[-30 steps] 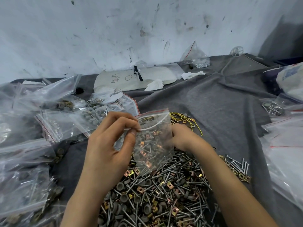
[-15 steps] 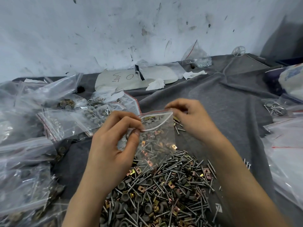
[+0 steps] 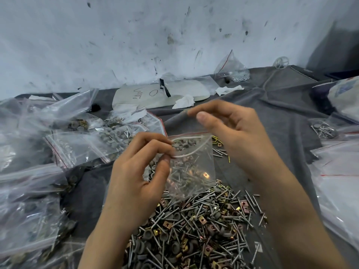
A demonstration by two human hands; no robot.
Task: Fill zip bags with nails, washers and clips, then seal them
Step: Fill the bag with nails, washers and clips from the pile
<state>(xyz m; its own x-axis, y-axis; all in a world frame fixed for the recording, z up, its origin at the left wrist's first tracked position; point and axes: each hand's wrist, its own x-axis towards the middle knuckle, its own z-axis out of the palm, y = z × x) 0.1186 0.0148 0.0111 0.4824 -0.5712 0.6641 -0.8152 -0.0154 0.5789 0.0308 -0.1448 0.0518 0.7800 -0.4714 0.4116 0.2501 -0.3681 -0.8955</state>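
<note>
A small clear zip bag (image 3: 194,171) with a red top line hangs over a pile of nails, grey washers and brass clips (image 3: 194,230). Its mouth is agape, and nails, clips and washers lie inside it. My left hand (image 3: 136,181) pinches the bag's upper left corner between thumb and fingers. Just above and to the right of the mouth hovers my right hand (image 3: 233,133). Its fingers reach out loosely with the thumb near them, and I see nothing held in it.
Filled and empty zip bags (image 3: 77,148) crowd the left side, and more bags (image 3: 340,181) lie at the right. A grey cloth (image 3: 272,113) covers the table. At the back are a white board (image 3: 151,94), tissue scraps and a bag of small screws (image 3: 231,70).
My right hand came up from the pile behind the bag, passed the bag's right top corner and now sits higher above the mouth. The left hand kept its pinch on the bag.
</note>
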